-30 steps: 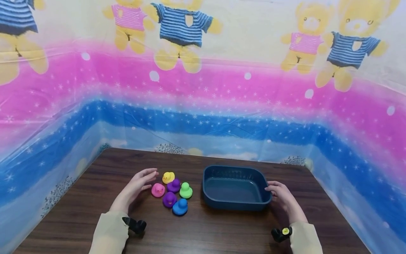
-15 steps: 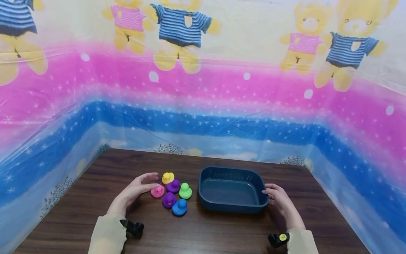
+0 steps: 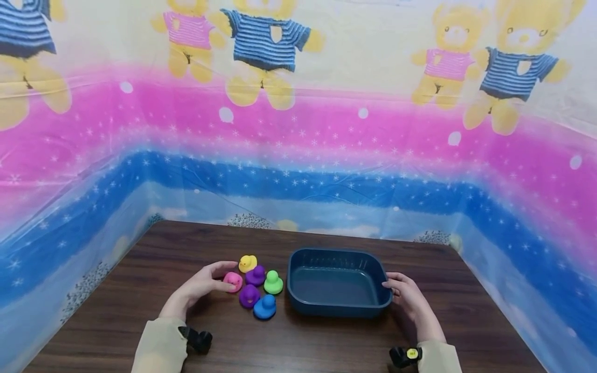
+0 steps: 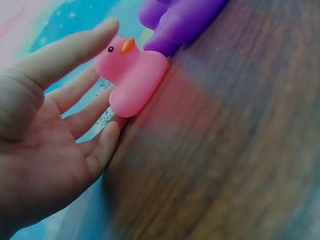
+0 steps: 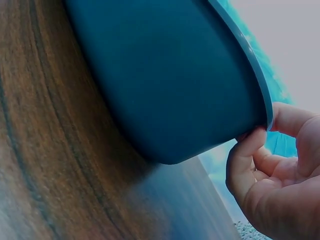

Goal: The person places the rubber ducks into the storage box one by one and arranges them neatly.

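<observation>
My left hand (image 3: 200,285) reaches around a pink rubber duck (image 3: 232,282) on the table, its thumb on the near side and its fingers beyond. In the left wrist view the thumb lies across the head of the pink duck (image 4: 135,75); the fingers stay fairly straight, and firm contact is not clear. My right hand (image 3: 408,295) pinches the right rim of a dark blue-green rectangular basin (image 3: 338,311). The right wrist view has thumb and index finger at the rim of the basin (image 5: 175,85), the other fingers curled below.
Beside the pink duck stand a yellow duck (image 3: 247,263), two purple ducks (image 3: 255,275), a green duck (image 3: 273,283) and a blue duck (image 3: 265,307). The brown wooden table (image 3: 298,347) meets a printed curtain (image 3: 298,181) at the back and sides.
The basin has slid left and slightly nearer with my right hand, closer to the ducks. My left hand's thumb has come down over the pink duck, which has hardly moved.
</observation>
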{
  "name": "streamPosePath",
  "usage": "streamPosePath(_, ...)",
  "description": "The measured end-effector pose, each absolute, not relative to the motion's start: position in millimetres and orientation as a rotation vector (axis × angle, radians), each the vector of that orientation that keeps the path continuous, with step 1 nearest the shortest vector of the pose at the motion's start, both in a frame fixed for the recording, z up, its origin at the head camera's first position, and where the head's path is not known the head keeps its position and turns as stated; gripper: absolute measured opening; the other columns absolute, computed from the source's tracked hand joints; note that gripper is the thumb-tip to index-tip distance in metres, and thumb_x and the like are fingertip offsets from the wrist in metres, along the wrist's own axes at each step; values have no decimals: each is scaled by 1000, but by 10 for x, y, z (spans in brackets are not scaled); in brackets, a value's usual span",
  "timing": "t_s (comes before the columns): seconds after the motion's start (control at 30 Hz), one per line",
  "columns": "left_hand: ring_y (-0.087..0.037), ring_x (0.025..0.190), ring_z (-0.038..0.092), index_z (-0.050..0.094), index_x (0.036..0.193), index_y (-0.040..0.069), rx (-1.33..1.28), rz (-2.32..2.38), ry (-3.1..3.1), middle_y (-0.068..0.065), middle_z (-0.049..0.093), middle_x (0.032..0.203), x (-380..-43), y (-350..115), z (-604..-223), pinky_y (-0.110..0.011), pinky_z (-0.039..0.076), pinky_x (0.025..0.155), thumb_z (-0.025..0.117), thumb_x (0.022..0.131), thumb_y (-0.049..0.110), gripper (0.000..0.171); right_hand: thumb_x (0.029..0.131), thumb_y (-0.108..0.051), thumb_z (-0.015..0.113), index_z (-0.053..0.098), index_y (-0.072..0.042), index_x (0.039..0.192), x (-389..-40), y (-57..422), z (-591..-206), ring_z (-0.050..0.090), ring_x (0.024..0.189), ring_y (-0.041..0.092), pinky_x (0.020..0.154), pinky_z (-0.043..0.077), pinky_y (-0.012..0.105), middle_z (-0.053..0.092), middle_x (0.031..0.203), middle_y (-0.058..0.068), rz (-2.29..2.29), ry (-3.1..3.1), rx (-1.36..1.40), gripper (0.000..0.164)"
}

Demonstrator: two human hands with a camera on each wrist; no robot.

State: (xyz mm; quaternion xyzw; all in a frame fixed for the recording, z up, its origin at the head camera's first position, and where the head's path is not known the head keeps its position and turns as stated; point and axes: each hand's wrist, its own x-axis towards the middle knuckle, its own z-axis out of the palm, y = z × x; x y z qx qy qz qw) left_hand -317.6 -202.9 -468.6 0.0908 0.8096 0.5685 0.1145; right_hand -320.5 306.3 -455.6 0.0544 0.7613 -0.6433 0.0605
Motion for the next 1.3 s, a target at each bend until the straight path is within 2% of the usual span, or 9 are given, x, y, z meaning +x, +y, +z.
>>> streamPosePath(0.27,-32,119,50,51,138,-3,321,1634,2414,-26,50,138,-3186,-2007,-4717,-49,44,102,75,84,15,61,96,-13,57,48,7,130,-3189,3034,-4552,58,81,11,76,52,25,62,96,-2,-1964,2292,171,40)
streamPosePath(0.37,-35,121,49,53,136,-3,324,1619,2428,-27,48,140,-3177,-1996,-4719,-51,43,103,75,84,14,59,97,-13,56,48,6,130,-3185,3039,-4557,59,82,11,77,52,25,63,97,-2,-1974,2278,170,38)
streamPosePath(0.53,-44,131,39,57,133,-3,291,1593,2467,-28,38,148,-3168,-1981,-4725,-57,38,106,75,85,14,54,98,-13,55,51,3,127,-3178,3045,-4561,60,84,10,78,52,25,64,98,-4,-2004,2244,158,34)
streamPosePath(0.7,-45,134,35,61,128,-4,238,1593,2494,-26,42,147,-3170,-1956,-4723,-60,35,108,76,85,18,51,97,-13,56,52,2,125,-3174,3045,-4570,61,84,10,77,52,25,64,97,-4,-2026,2241,160,31)
streamPosePath(0.9,-37,120,48,59,130,-4,89,1627,2513,-25,54,134,-3140,-1919,-4711,-55,42,102,77,84,23,56,98,-14,56,50,3,128,-3177,3046,-4598,61,84,9,78,53,25,63,98,-4,-2026,2234,135,35)
streamPosePath(1.17,-33,112,51,61,125,-7,-92,1708,2531,-25,59,125,-3125,-1873,-4627,-52,43,99,78,83,23,54,98,-16,58,47,5,133,-3178,3048,-4604,61,89,11,79,52,26,63,104,-1,-1998,2261,132,43)
streamPosePath(1.3,-24,102,58,58,127,-10,-147,1803,2487,-25,61,121,-3142,-1850,-4579,-44,49,97,76,85,20,54,98,-15,58,45,6,135,-3172,3060,-4591,59,86,12,78,53,25,63,102,-1,-1993,2261,145,45)
